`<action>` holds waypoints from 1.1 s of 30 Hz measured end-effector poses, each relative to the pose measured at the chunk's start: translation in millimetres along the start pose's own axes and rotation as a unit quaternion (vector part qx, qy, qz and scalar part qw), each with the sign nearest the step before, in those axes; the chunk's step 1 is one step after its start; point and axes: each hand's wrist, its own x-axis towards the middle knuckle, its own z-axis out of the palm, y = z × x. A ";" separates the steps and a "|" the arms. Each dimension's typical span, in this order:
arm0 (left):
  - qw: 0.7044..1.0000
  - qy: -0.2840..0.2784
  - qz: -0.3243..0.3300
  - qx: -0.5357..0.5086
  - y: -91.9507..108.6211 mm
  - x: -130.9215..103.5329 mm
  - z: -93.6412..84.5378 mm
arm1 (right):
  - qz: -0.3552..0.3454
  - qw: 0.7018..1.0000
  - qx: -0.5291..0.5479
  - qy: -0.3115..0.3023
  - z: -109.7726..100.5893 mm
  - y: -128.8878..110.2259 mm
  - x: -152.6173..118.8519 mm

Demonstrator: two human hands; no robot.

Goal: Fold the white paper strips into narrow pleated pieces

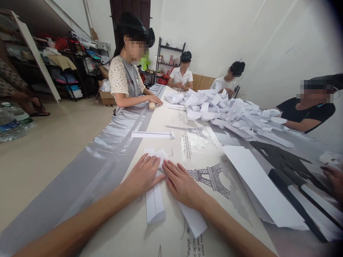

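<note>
My left hand (144,173) lies palm down across a folded white paper strip (154,205), its fingers stretched out and pressing on the paper. Lengthwise creases and a folded lower end show on this strip. Close beside it, my right hand (184,184) rests flat, fingers extended, on a second white paper strip (193,219) that slants toward the lower right. My palms and fingers hide the middle of both strips. Just beyond my hands, another folded paper strip (152,134) lies sideways on the table.
The table (120,225) has a cover printed with Eiffel Towers. A large heap of folded white papers (227,107) fills its far right. Flat white sheets (259,185) and a black item (289,164) lie at my right. Several people sit or stand around the table.
</note>
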 end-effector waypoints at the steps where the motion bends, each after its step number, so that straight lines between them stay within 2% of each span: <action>1: 1.000 0.003 -0.001 -0.005 -0.4 0.1 -0.5 | 0.004 1.000 0.000 0.000 0.2 -0.9 0.3; 5: 1.000 0.004 0.029 0.005 -2.6 -0.5 1.7 | 0.013 1.000 -0.010 0.001 3.4 -2.6 1.1; 10: 0.996 -0.033 0.084 -0.015 -7.9 1.3 7.1 | -0.003 0.999 -0.022 0.036 11.8 -0.4 0.0; 17: 0.997 -0.025 0.071 -0.011 -11.1 10.6 6.6 | -0.014 0.997 -0.045 0.064 15.6 -3.2 -1.4; 22: 0.996 -0.024 0.087 0.015 -12.7 11.5 9.6 | 0.001 0.995 -0.043 0.093 18.3 -6.3 -8.7; 28: 0.997 -0.045 0.044 0.045 1.7 21.3 1.7 | 0.024 0.993 -0.039 0.109 24.1 -14.3 -37.1; 33: 0.997 -0.070 0.025 0.018 1.6 22.5 2.4 | 0.019 0.990 -0.054 0.132 19.8 -30.5 -85.4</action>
